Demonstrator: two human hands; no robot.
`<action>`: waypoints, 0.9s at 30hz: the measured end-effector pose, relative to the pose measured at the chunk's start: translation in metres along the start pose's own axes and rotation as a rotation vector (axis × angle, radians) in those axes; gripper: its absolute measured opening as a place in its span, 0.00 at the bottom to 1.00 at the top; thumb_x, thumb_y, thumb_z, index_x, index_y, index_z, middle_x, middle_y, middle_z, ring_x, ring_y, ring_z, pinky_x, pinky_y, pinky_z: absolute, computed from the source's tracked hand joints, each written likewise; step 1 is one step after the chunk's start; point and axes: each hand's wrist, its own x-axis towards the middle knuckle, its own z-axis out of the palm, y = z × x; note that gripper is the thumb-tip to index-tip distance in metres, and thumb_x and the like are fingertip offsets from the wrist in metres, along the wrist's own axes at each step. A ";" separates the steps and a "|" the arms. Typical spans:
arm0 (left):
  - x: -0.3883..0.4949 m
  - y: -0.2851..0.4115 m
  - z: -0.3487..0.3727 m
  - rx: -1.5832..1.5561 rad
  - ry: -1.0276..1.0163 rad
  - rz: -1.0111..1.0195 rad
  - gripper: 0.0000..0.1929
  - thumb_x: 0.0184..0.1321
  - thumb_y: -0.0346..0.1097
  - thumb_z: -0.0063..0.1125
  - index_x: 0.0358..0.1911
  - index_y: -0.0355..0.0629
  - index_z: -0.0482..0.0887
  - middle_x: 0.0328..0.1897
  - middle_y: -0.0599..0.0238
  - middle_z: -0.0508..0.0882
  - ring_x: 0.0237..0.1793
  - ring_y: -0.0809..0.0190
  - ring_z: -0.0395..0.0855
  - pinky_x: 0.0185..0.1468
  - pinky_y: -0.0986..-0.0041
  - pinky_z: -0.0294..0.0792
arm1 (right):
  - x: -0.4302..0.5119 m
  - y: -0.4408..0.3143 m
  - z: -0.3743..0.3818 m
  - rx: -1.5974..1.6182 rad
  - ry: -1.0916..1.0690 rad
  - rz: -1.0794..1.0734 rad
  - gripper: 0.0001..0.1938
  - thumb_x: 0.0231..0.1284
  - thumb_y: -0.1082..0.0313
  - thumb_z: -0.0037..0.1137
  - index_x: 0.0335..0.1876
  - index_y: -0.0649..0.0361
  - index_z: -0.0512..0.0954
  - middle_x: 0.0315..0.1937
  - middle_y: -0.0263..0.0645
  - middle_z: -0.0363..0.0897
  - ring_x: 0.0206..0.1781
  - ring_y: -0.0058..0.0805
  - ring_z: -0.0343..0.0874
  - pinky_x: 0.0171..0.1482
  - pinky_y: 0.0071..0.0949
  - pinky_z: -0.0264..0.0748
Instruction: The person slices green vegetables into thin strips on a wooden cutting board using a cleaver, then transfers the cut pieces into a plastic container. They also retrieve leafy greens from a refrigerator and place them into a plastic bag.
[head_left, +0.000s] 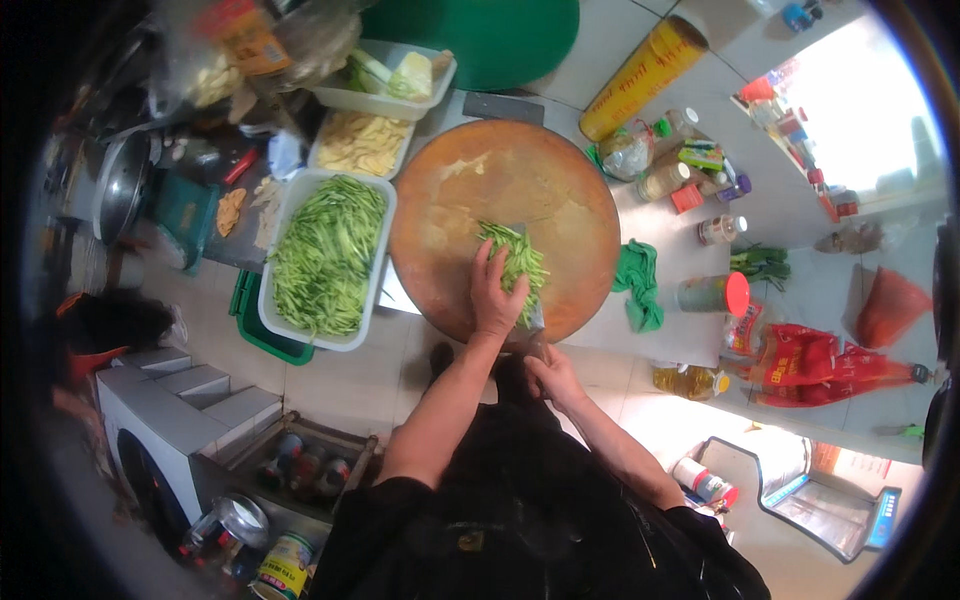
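Observation:
A round wooden chopping board lies before me, with a pile of shredded green vegetable, probably cucumber, near its front right. My left hand cups the pile from above, its fingers spread over the shreds. My right hand grips the handle of a cleaver at the board's near edge. The blade lies flat beneath the shreds, mostly hidden; a corner shows past their far side. Left of the board, a white plastic tub is heaped with similar green shreds.
Behind the tub stand a container of pale yellow slices and one with cut vegetables. Bottles and jars line the right side, near a green cloth. A green bin is below the tub. Another person shows partly at far left.

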 end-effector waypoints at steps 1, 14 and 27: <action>0.004 0.002 -0.005 -0.008 0.009 0.012 0.28 0.51 0.36 0.67 0.58 0.39 0.78 0.67 0.45 0.72 0.64 0.38 0.72 0.66 0.52 0.67 | -0.003 -0.001 0.003 -0.021 -0.005 -0.031 0.06 0.69 0.70 0.57 0.39 0.58 0.70 0.19 0.31 0.71 0.15 0.21 0.69 0.18 0.22 0.64; 0.104 -0.025 -0.164 0.136 0.182 -0.015 0.30 0.53 0.39 0.70 0.60 0.37 0.78 0.72 0.42 0.67 0.70 0.37 0.65 0.71 0.52 0.60 | 0.042 -0.072 0.150 -0.147 -0.274 -0.036 0.05 0.71 0.68 0.55 0.41 0.58 0.72 0.20 0.30 0.71 0.14 0.19 0.68 0.19 0.23 0.63; 0.123 -0.101 -0.240 0.652 0.056 0.050 0.22 0.56 0.47 0.66 0.53 0.49 0.87 0.72 0.51 0.70 0.71 0.39 0.65 0.73 0.46 0.56 | 0.045 -0.091 0.215 -0.229 -0.412 0.212 0.06 0.69 0.70 0.54 0.37 0.60 0.69 0.20 0.35 0.72 0.14 0.24 0.70 0.18 0.27 0.64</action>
